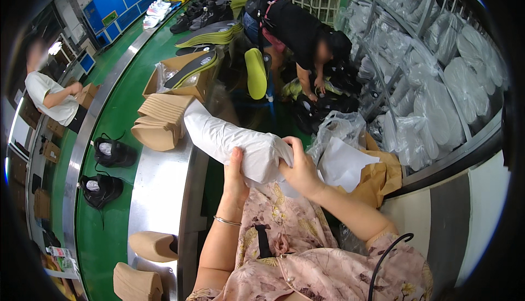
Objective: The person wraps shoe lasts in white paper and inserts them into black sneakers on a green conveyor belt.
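Observation:
A long bundle wrapped in white paper (229, 139) is held between both hands in front of my body, slanting up to the left. My left hand (236, 176) grips its lower side, thumb on top. My right hand (299, 168) closes on the near end, with fingers at the folded paper. What lies inside the wrapping is hidden. The bundle's far end reaches over a stack of brown moulded cardboard shoe inserts (158, 121) on the metal ledge (158, 191). White paper sheets (347, 161) lie to the right of my right hand.
Two black shoes (114, 153) stuffed with paper sit on the green conveyor (109, 202). Two cardboard inserts (138, 282) rest on the ledge nearby. A carton (183, 77) with insoles stands beyond. At right, a rack (432, 82) holds bagged insoles. One person bends over shoes ahead; another stands left.

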Demonstrator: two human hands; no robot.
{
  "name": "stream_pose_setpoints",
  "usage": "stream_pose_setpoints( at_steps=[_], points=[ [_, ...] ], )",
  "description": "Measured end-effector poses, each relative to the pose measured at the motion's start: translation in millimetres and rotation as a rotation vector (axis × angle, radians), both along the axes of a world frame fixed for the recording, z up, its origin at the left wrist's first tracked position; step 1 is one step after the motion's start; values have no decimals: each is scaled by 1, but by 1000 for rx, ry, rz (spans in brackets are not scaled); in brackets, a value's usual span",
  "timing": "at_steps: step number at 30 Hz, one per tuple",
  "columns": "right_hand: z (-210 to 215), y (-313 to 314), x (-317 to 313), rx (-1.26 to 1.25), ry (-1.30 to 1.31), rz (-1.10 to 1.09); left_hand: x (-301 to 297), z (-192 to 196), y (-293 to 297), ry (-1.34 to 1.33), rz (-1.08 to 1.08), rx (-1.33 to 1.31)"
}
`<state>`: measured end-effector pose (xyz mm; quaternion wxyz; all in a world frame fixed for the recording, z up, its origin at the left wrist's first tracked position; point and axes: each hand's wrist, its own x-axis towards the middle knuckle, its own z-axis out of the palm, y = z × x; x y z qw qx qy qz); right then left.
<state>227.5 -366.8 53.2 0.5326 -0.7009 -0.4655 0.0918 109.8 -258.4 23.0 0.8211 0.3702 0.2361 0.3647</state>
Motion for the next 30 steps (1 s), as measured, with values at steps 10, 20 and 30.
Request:
stream_pose_setpoints(
  at_steps=[10,20,30],
  points=[
    [1,17,-51,380,203,69,5,24,-1,-358,-8,-63],
    [-4,37,-39,254,614,51,-3,38,-3,-413,27,19],
    [11,32,-47,456,1663,685,-11,35,-3,-512,-79,-38]
  ],
)
